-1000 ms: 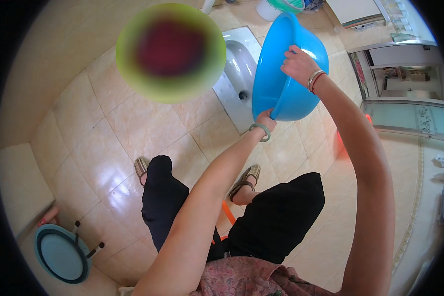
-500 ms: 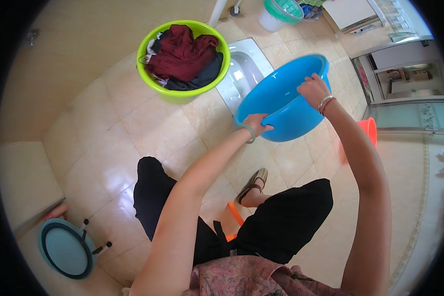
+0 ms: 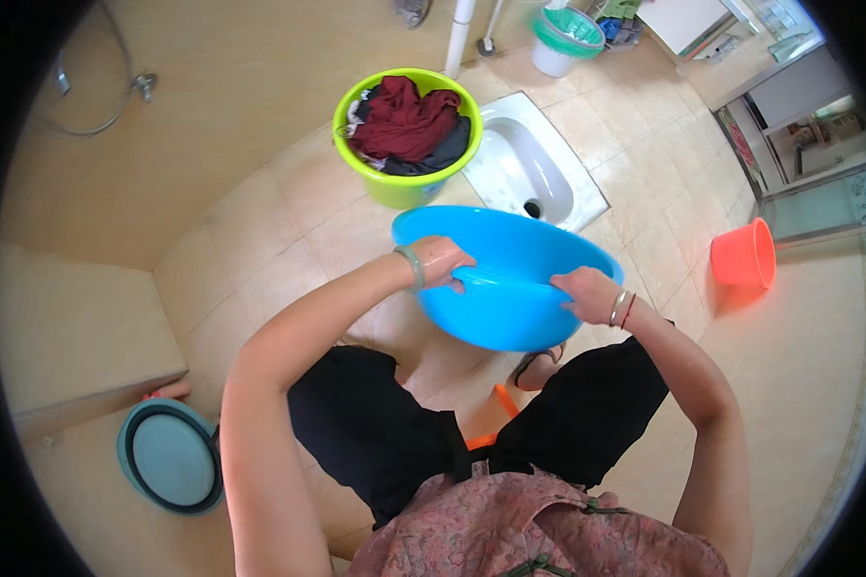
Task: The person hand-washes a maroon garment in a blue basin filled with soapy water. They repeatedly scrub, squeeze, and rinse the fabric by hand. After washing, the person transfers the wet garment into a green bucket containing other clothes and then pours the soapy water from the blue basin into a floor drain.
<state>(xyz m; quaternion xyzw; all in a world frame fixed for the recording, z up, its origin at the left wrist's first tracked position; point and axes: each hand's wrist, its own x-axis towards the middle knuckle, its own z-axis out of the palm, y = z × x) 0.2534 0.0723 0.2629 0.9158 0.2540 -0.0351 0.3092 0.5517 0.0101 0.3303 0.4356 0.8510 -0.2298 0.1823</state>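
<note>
A large blue plastic basin (image 3: 496,322) hangs between my two hands, in front of my knees. My left hand (image 3: 437,262) grips its near rim on the left, thumb and fingers closed round the edge. Farther right along the same rim my right hand (image 3: 590,294) is closed on it too. The basin leans with its mouth away from me, and no contents show in the part I see. Beyond its left side stands a lime-green tub (image 3: 400,192) heaped with clothes, a dark red garment (image 3: 406,120) on top of dark ones.
A white squat toilet (image 3: 548,159) is set in the tiled floor behind the basin. An orange-red bucket (image 3: 741,256) stands at the right, a lined bin (image 3: 554,60) at the back. A grey-green folding basin (image 3: 173,460) rests at lower left. Under me is something orange (image 3: 505,400).
The blue basin has come nearer and to the left, from over the toilet's edge toward my knees, and has levelled somewhat. Both hands stay on its rim. My view has shifted.
</note>
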